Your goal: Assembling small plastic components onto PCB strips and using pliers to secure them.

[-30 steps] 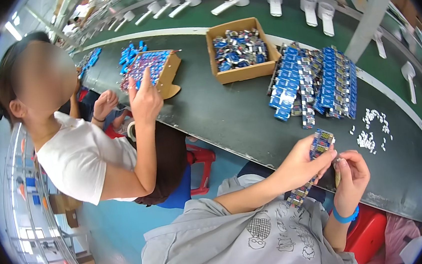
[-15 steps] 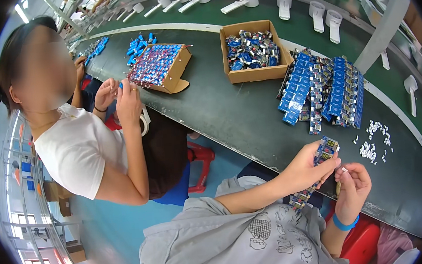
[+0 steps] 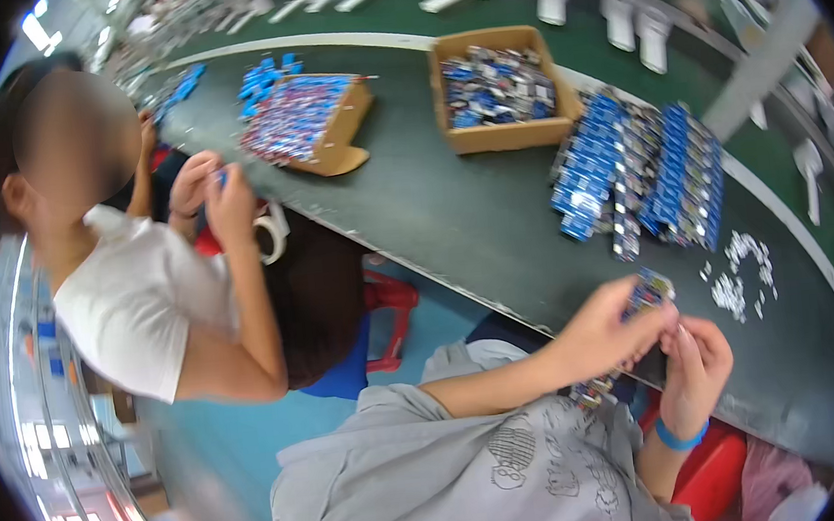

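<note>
My left hand (image 3: 606, 328) is closed around a strip of joined circuit boards (image 3: 650, 290) with small display windows. The strip's lower end hangs out below my palm, over my lap. My right hand (image 3: 699, 365), with a blue wristband, is pinched shut, its fingertips against the strip's edge beside my left thumb. The small white piece seen at its thumb half a second ago is now hidden by fingers and blur. Small white pieces (image 3: 729, 295) lie loosely on the dark bench to the right, beyond my right hand.
Stacked blue board strips (image 3: 588, 171) lie ahead, behind them a cardboard box (image 3: 510, 136) of loose boards. At left, a co-worker (image 3: 132, 295) handles a small blue item near a carton (image 3: 341, 128) of blue cylinders. White handheld housings (image 3: 654, 39) line the far green belt.
My right fingertips have closed in on the strip's edge by my left thumb, and the white piece has gone out of sight. The whole view has shifted slightly and blurred.
</note>
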A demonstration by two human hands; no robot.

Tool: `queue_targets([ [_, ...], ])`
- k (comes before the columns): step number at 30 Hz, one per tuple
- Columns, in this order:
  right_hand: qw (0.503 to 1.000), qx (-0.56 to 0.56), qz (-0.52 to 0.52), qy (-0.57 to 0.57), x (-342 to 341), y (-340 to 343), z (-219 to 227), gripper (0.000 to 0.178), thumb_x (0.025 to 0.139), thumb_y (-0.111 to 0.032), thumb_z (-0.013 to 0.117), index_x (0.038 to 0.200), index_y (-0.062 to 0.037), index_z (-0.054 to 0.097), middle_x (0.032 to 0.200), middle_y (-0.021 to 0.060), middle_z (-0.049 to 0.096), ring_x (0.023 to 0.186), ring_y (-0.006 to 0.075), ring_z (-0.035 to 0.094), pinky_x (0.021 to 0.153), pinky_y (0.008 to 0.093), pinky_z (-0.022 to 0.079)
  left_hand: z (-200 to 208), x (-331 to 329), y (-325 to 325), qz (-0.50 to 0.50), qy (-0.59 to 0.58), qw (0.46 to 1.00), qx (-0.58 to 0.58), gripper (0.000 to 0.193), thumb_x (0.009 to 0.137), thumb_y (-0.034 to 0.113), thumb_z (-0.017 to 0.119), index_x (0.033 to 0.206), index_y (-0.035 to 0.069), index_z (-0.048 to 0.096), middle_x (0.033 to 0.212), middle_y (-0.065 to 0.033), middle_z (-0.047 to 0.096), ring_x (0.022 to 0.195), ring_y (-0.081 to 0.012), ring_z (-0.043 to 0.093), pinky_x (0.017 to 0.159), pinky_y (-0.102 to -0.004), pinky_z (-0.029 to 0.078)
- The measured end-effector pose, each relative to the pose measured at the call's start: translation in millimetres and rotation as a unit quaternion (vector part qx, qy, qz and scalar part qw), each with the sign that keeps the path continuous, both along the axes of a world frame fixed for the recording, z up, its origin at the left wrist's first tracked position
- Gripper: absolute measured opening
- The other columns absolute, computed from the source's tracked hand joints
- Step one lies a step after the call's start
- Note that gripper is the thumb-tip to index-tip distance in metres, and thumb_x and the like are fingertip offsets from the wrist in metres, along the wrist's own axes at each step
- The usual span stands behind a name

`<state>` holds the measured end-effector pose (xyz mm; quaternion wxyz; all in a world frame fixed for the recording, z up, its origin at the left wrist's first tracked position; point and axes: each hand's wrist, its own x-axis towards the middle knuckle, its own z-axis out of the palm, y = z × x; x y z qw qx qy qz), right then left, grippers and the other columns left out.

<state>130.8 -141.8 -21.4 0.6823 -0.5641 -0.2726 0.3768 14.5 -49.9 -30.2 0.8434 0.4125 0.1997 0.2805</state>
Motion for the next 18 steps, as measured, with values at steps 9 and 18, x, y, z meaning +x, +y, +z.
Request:
queue_targets([
  [9, 0.953, 0.082, 0.105, 0.272, -11, 19, 2, 0.012, 0.085, -0.007, 0.053, 0.093, 0.0000, 0.058, 0.093, 0.0097, 0.056, 0.079, 0.0174, 0.054, 0.068, 0.0301, 0.044, 18, 0, -3, 0.115, 0.072, 0.991, 0.013, 0.062, 0.093, 0.050, 0.014, 0.074, 0.003, 0.048, 0.053, -0.0097, 0.050, 0.039, -0.0140, 0.046, 0.038, -0.0236, 0.039],
  [18, 0.945, 0.088, 0.092, 0.302, -19, 4, 2, 0.011, 0.085, -0.007, 0.056, 0.092, -0.0003, 0.061, 0.089, 0.0017, 0.048, 0.078, 0.0114, 0.049, 0.066, 0.0253, 0.038, 19, 11, -13, 0.158, 0.108, 0.966, 0.173, 0.063, 0.094, 0.049, 0.017, 0.074, 0.000, 0.051, 0.058, -0.0058, 0.053, 0.044, -0.0114, 0.050, 0.041, -0.0222, 0.039],
])
